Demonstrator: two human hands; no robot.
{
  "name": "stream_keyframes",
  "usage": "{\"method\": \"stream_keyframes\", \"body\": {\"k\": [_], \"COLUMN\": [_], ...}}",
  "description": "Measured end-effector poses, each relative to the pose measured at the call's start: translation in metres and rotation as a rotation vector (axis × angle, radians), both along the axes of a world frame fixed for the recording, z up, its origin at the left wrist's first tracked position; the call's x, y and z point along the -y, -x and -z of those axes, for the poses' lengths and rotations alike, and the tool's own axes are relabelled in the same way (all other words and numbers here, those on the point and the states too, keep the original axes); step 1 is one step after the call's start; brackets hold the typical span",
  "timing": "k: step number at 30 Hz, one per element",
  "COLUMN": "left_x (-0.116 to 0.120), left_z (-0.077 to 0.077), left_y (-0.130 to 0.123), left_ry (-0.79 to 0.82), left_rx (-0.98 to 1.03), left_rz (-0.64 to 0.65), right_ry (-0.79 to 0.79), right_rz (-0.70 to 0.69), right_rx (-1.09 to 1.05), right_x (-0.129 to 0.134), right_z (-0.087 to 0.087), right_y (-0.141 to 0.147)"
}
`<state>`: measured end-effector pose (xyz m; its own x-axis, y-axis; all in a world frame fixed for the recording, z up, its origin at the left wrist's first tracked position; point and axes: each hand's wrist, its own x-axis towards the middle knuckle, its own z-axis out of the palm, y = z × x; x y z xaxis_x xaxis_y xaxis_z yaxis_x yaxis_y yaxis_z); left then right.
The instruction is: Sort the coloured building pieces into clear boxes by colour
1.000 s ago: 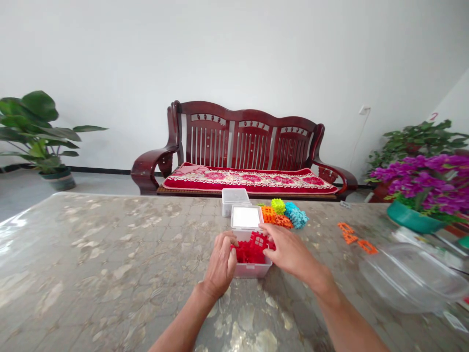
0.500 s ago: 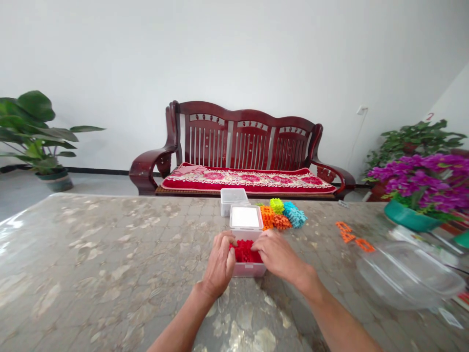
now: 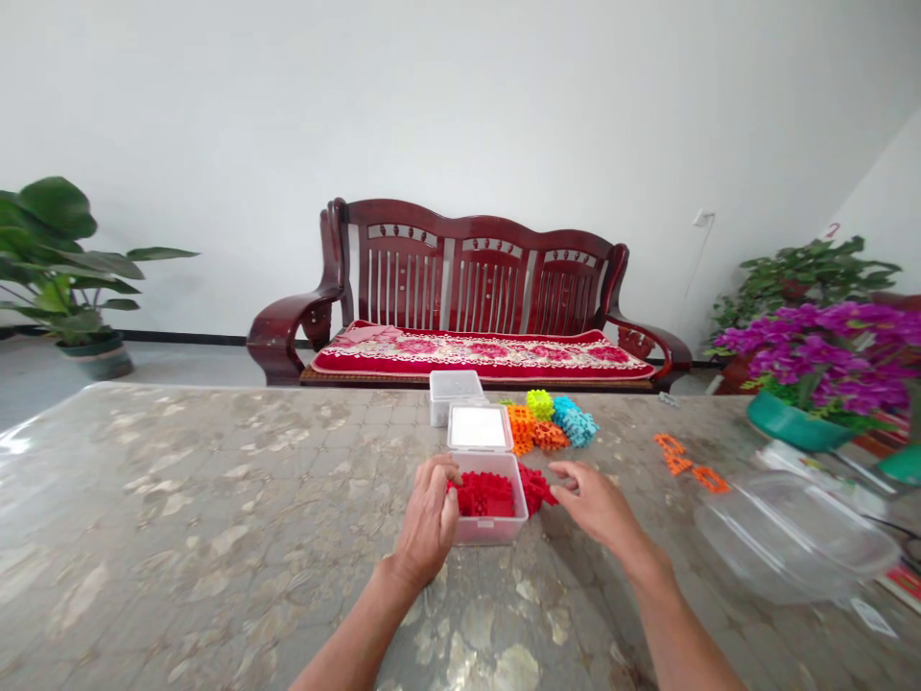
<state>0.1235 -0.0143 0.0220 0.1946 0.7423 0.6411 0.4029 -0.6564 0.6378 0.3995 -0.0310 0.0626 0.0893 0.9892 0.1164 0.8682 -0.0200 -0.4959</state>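
Note:
A clear plastic box [image 3: 487, 531] stands on the table with its lid [image 3: 480, 428] tipped back on the far side. Inside it lie red interlocking toy blocks [image 3: 485, 495]. My left hand [image 3: 430, 509] is closed over the box's left rim, its fingertips beside the blocks. More red blocks [image 3: 533, 488] sit on the table against the box's right wall. My right hand [image 3: 597, 504] is just right of these, thumb and fingers apart, with nothing visible between them. Whether a fingertip touches the outermost red piece, I cannot tell.
Behind the lid is another clear box [image 3: 456, 389]. Orange [image 3: 521, 429], yellow-green [image 3: 539, 403] and blue block clusters [image 3: 576, 422] lie beside it. Toward the right are loose orange pieces [image 3: 673, 454], a large clear container [image 3: 795, 537] and a flower pot [image 3: 795, 422].
My right hand has left the box and moved right, with its fingers now spread. Red blocks now show beside the box's right wall. My left hand has stayed at the left rim.

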Motion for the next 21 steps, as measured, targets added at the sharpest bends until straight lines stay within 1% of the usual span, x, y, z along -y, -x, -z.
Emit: {"method": "stream_keyframes", "body": {"k": [4, 8, 13, 16, 19, 21], "left_x": [0.000, 0.000, 0.000, 0.000, 0.000, 0.000], "left_z": [0.000, 0.001, 0.002, 0.003, 0.004, 0.004], "left_y": [0.000, 0.001, 0.001, 0.001, 0.001, 0.001], "left_ry": [0.001, -0.008, -0.012, 0.006, 0.020, 0.019], "left_rx": [-0.009, -0.011, -0.013, -0.014, -0.012, -0.013], "left_rz": [0.004, -0.006, 0.008, 0.016, 0.016, 0.018], "right_ry": [0.034, 0.047, -0.017, -0.077, -0.115, -0.096], "right_rz": [-0.027, -0.014, 0.025, 0.073, 0.098, 0.087], "right_rx": [0.014, 0.033, -0.002, -0.103, -0.238, -0.308], "right_x": [0.004, 0.006, 0.005, 0.003, 0.002, 0.003], "right_z": [0.006, 0.002, -0.001, 0.003, 0.010, 0.017], "right_y": [0.008, 0.014, 0.015, 0.002, -0.024, -0.043]}}
